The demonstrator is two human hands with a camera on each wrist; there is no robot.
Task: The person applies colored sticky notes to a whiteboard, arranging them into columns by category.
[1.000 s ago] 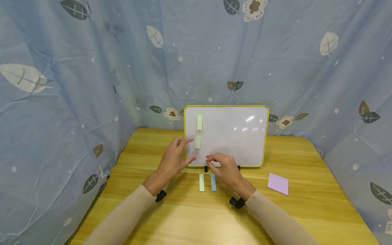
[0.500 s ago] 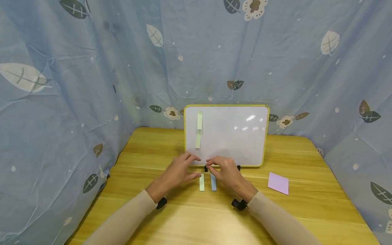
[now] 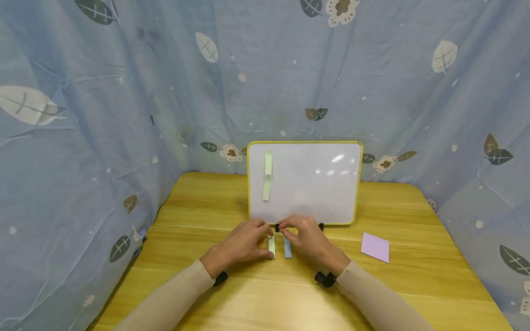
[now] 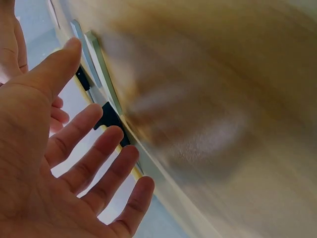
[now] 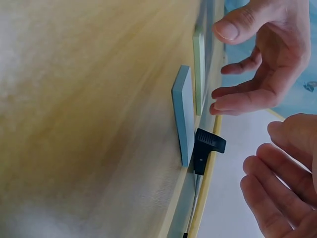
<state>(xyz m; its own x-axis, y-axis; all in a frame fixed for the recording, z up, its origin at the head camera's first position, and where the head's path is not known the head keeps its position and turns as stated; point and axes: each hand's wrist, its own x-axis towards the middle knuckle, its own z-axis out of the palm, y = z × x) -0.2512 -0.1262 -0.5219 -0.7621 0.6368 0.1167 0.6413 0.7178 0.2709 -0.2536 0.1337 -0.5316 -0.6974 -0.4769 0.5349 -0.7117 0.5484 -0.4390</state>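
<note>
My left hand [image 3: 244, 243] reaches over a thin pad of pale green sticky strips [image 3: 271, 247], thumb towards its near end and fingers towards its far end. The left wrist view shows that hand's fingers spread and relaxed, with the green pad [image 4: 104, 74] beyond the thumb tip. Just to the right lies a blue pad of sticky strips [image 3: 287, 249]. Beside it hovers my right hand [image 3: 308, 236], thumb and index finger close together; no object shows in its fingers. Two pale green strips, an upper one [image 3: 268, 162] and a lower one [image 3: 267, 188], hang on the whiteboard [image 3: 314, 188].
Black feet, one of them [image 5: 205, 148] close behind the blue pad, support the yellow-framed whiteboard upright. A purple sticky-note pad [image 3: 375, 247] lies to the right on the wooden table [image 3: 256, 294]. A blue patterned curtain [image 3: 265, 69] encloses the back and sides.
My left hand has come down from beside the lower strip on the whiteboard to the green pad, its fingers closing in around it. The right hand has stayed almost in place.
</note>
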